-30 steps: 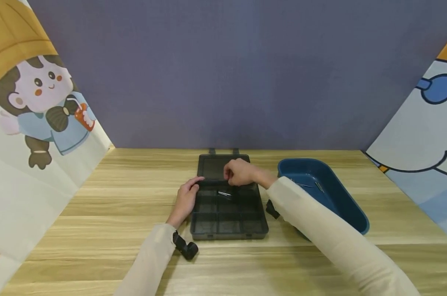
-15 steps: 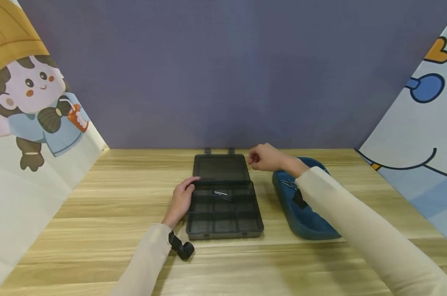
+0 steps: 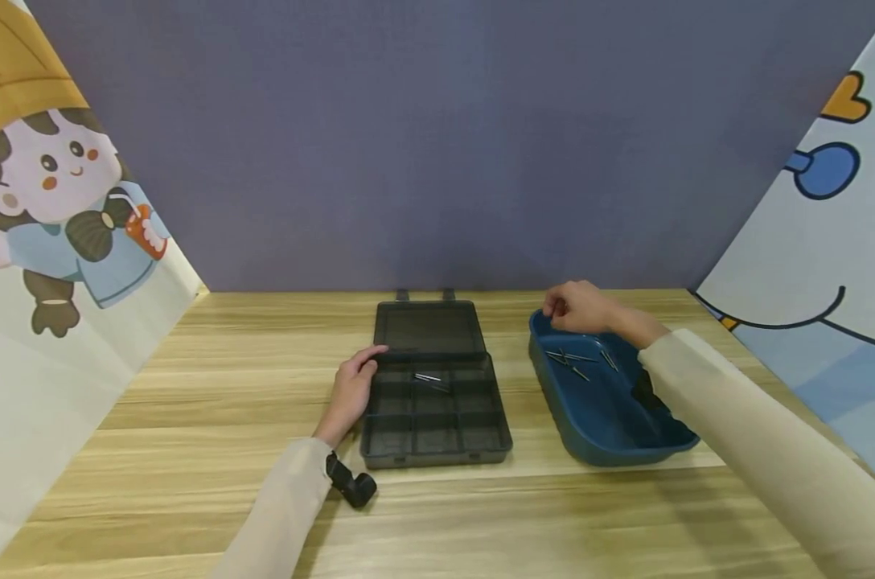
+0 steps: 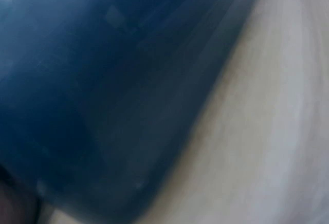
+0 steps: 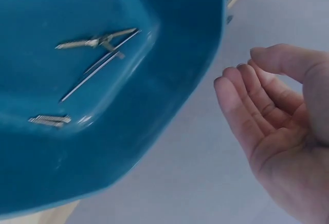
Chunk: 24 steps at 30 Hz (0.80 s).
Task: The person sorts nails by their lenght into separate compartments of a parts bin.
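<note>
A dark translucent compartment box (image 3: 436, 434) lies with its lid (image 3: 430, 326) folded back. Thin metal nails (image 3: 429, 377) rest in its rear middle compartment. My left hand (image 3: 352, 390) touches the box's left side near the hinge, index finger stretched along it. Over the far rim of a blue tray (image 3: 582, 438), my right hand (image 3: 581, 307) hovers, its fingers loosely bent and holding nothing. Inside the tray are several nails (image 5: 97, 72) and short screws (image 5: 50, 120). A blurred dark blue surface (image 4: 103, 106) fills much of the left wrist view.
The wooden table (image 3: 264, 354) extends around the box and tray. A grey-purple panel (image 3: 437, 145) stands along its back edge, with cartoon-printed walls at left and right. Black wrist cameras (image 3: 351, 482) are strapped on both sleeves.
From above the box, my right hand has moved right to the tray's far rim, uncovering the lid. My left hand has stayed on the box; the head view has shifted slightly.
</note>
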Each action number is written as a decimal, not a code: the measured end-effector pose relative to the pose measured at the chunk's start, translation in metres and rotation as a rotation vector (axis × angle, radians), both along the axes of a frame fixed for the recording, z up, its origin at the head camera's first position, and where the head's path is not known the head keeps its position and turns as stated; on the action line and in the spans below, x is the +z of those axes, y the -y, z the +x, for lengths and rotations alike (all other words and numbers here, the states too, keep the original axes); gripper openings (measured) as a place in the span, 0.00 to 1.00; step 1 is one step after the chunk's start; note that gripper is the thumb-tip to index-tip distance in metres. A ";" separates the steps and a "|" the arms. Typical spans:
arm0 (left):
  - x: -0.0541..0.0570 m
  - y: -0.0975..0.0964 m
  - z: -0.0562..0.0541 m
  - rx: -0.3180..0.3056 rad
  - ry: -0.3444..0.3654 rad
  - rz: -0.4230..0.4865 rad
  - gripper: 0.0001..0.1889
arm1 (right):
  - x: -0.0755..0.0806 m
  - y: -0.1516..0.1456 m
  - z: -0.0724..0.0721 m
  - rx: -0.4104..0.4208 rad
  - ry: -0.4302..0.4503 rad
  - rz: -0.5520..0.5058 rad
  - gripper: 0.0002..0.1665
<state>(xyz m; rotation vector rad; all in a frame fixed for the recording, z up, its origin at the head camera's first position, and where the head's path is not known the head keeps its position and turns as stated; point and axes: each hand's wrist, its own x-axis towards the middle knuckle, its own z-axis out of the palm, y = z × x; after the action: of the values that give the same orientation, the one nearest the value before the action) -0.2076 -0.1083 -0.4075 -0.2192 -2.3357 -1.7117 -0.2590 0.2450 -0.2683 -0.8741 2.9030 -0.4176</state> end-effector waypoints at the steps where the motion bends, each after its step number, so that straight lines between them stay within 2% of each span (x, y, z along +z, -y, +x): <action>1: 0.000 0.000 0.000 -0.001 0.003 0.003 0.17 | -0.001 -0.003 0.000 -0.008 0.010 0.002 0.09; 6: -0.002 0.001 -0.002 -0.002 0.015 0.011 0.16 | -0.005 -0.017 0.002 -0.031 0.055 0.014 0.07; 13: -0.001 0.001 0.000 0.006 0.000 -0.004 0.17 | -0.019 -0.034 0.001 -0.024 0.064 0.013 0.08; 20: -0.002 0.000 -0.001 0.003 -0.004 -0.008 0.17 | -0.032 -0.043 -0.001 -0.072 0.108 0.026 0.09; 24: -0.002 0.000 -0.001 -0.006 -0.007 -0.004 0.17 | -0.038 -0.045 -0.002 -0.075 0.104 0.051 0.09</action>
<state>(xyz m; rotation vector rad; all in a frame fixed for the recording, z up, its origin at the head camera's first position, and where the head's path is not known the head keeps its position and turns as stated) -0.2082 -0.1086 -0.4093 -0.2320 -2.3360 -1.7064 -0.2612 0.2901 -0.3062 -0.7166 2.8442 -0.3806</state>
